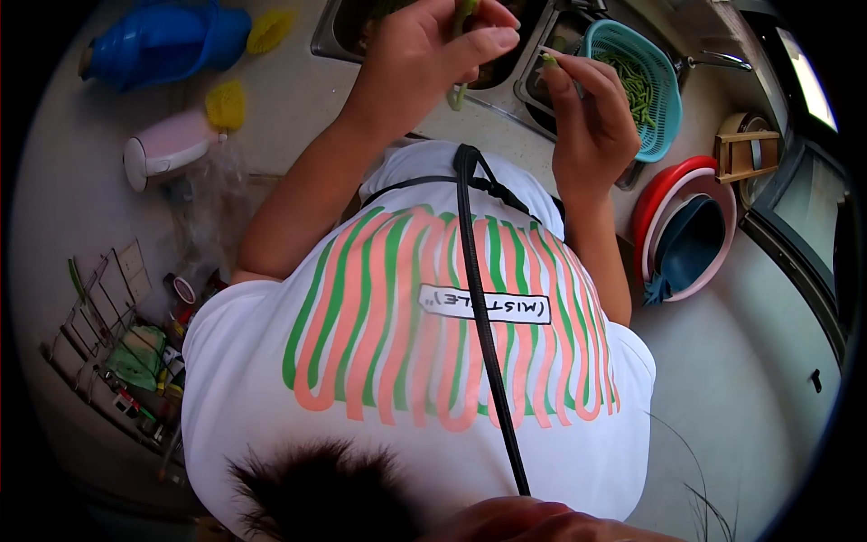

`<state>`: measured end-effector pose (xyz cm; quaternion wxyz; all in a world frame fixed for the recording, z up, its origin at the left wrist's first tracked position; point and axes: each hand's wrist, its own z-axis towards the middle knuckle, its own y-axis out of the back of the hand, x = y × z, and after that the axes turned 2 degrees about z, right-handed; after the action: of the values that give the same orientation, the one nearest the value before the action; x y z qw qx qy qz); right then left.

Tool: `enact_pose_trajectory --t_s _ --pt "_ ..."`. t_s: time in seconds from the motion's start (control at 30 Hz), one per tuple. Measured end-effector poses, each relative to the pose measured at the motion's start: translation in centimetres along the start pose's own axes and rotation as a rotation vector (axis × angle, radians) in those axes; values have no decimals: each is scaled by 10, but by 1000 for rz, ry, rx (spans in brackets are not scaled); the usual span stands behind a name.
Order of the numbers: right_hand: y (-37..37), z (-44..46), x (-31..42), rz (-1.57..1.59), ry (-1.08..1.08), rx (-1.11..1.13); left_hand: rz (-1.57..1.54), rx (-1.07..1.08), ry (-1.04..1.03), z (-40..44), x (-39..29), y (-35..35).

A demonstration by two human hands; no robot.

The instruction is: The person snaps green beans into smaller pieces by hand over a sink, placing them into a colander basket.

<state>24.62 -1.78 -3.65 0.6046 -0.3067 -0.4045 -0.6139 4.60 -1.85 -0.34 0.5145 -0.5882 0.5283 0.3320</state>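
My left hand (433, 59) is closed around a long green bean (459, 96), which shows above and below the fingers over the edge of the sink (339, 36). To its right, my right hand (591, 122) pinches a small green bean tip (549, 60) between thumb and forefinger. The two hands are apart. Behind my right hand, a turquoise plastic basket (666, 126) holds many green beans (635, 86). It sits at the right end of the sink, partly hidden by my fingers.
Red and pink basins (643, 212) with a dark blue one (691, 239) stand at right, below the faucet (722, 60). On the left are a blue bottle-shaped item (167, 45), yellow scrubbers (226, 104) and a pink-white appliance (167, 149). A wire rack (86, 348) is lower left.
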Motion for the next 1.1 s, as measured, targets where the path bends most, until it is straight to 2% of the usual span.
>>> enact_pose_trajectory --t_s 0.07,0.17,0.27,0.37,0.43,0.5,0.7,0.8,0.9,1.03,1.1 --pt "-4 1 3 43 12 -2 146 25 -80 -4 6 3" --pt "-7 1 5 -34 23 -5 150 24 -63 -7 2 -4" --pt "-10 4 5 -59 42 6 252 23 -147 -5 -7 -5" --pt "-10 15 -10 -326 341 29 385 -44 -225 -6 -4 -2" --pt "-13 22 -4 -481 440 18 502 -82 -270 -7 -4 -1" --pt "-15 23 1 -520 427 23 632 -99 -303 -7 -5 1" --pt "-27 9 10 -244 30 21 665 -82 -383 -5 5 8" --pt "-34 1 6 90 -164 -54 498 -38 -271 -5 10 8" --pt "-36 1 5 331 -241 -123 346 -41 -144 -1 21 12" --pt "2 8 -7 168 -88 -394 323 -67 -132 4 28 29" --pt "36 8 -11 -317 -87 -521 385 -55 -79 6 24 37"
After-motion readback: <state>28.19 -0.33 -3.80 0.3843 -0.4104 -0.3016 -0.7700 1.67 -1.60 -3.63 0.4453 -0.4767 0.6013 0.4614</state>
